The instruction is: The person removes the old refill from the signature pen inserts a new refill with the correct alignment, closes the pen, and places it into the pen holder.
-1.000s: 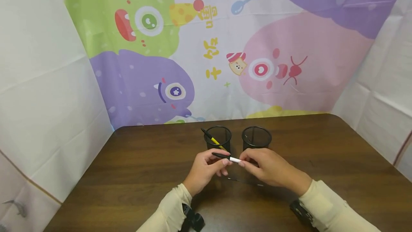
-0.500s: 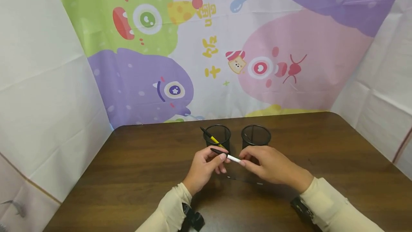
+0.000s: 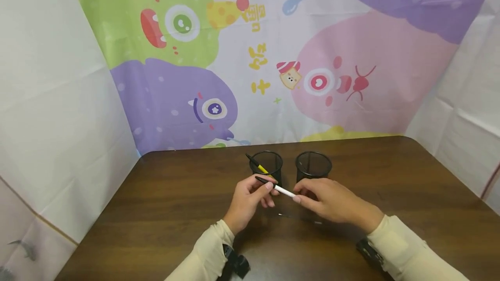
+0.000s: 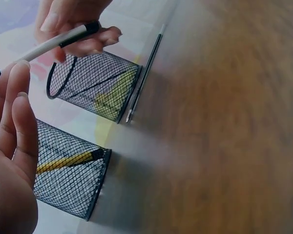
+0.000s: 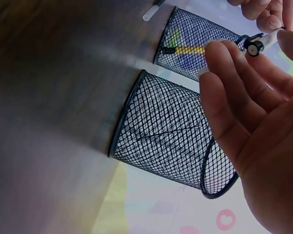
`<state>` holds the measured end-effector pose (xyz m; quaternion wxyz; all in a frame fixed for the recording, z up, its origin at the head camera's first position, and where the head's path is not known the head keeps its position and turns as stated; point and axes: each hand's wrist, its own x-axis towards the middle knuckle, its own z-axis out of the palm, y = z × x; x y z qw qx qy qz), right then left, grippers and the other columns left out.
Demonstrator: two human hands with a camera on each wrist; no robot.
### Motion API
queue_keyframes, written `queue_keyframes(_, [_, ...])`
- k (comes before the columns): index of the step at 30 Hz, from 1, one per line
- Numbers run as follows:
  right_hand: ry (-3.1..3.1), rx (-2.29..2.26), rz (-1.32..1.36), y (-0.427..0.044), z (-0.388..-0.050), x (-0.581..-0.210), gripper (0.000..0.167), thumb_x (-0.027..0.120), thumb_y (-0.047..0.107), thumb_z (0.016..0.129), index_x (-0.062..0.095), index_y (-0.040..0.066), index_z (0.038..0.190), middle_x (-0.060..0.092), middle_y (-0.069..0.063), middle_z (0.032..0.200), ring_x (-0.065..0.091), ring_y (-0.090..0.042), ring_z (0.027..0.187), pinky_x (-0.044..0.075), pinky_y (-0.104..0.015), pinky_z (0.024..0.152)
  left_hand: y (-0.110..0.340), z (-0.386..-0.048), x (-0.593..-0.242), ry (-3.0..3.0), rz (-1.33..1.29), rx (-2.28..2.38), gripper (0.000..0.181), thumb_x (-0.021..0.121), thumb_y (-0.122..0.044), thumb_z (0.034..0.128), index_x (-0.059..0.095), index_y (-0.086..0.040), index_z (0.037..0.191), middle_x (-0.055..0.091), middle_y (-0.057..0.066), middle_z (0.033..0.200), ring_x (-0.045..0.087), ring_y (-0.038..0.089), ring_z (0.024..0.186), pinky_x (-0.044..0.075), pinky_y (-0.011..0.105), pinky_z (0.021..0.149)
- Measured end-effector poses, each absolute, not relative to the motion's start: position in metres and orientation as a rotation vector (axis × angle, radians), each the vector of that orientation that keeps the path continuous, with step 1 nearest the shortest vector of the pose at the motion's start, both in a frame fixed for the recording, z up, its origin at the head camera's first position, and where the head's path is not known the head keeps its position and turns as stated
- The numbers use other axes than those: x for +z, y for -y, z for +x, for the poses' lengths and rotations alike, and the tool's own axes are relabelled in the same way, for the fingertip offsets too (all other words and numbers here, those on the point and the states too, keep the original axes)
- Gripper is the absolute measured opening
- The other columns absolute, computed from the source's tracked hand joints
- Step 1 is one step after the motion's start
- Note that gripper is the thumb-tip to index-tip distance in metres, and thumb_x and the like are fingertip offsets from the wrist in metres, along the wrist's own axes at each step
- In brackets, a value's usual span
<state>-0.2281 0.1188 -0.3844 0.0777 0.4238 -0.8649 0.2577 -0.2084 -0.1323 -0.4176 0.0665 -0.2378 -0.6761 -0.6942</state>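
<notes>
A white pen [image 3: 284, 191] with black ends is held slantwise between both hands above the table. My left hand [image 3: 247, 203] pinches its black upper-left part between thumb and fingers. At the lower right, my right hand [image 3: 332, 200] pinches the white barrel; in the right wrist view the pen's black round end [image 5: 254, 48] pokes out by the thumb. Below the hands a thin dark pen refill [image 4: 145, 75] lies on the table. Just behind stand two black mesh pen holders, the left one [image 3: 266, 159] with a yellow and black pen [image 3: 261, 168] leaning in it.
The right mesh holder [image 3: 314, 165] stands a small gap away from the left one. Under everything is a brown wooden table [image 3: 175, 211], backed by a cartoon-printed cloth [image 3: 265, 112]. White cloth walls [image 3: 58, 112] close in both sides.
The pen tilts more steeply, its black left end having risen a little. More of the white barrel shows between my hands. Both hands stay nearly in place.
</notes>
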Motion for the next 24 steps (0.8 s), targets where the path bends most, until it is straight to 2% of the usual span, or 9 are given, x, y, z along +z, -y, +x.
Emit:
queue_keyframes(9, [2.648, 0.715, 1.268, -0.122, -0.229, -0.385, 0.023, 0.052, 0.041, 0.105, 0.067, 0.025, 0.100, 0.051, 0.021, 0.073, 0.051, -0.001, 0.066, 0.045, -0.025, 0.061, 0.137, -0.209, -0.412, 2.005, -0.627, -2.099, 0.020, 0.061, -0.011, 0.0999, 0.066, 0.007, 0.109, 0.069, 0.025, 0.085, 0.066, 0.019, 0.058, 0.054, 0.028, 0.054])
queue_keyframes(18, [2.664, 0.678, 1.290, -0.122, -0.231, -0.385, 0.025, 0.050, 0.039, 0.106, 0.067, 0.024, 0.096, 0.050, 0.021, 0.071, 0.051, 0.000, 0.064, 0.045, -0.025, 0.060, 0.139, -0.212, -0.408, 1.979, -0.598, -2.086, 0.022, 0.061, -0.011, 0.0999, 0.065, 0.010, 0.108, 0.070, 0.021, 0.083, 0.066, 0.018, 0.058, 0.053, 0.027, 0.054])
queue_keyframes(24, [2.701, 0.659, 1.259, -0.121, -0.231, -0.386, 0.025, 0.051, 0.045, 0.104, 0.067, 0.027, 0.098, 0.052, 0.021, 0.074, 0.052, -0.001, 0.068, 0.046, -0.026, 0.063, 0.147, -0.215, -0.406, 1.921, -0.562, -2.124, 0.022, 0.061, -0.011, 0.0997, 0.065, 0.009, 0.108, 0.071, 0.011, 0.081, 0.065, 0.017, 0.057, 0.052, 0.027, 0.054])
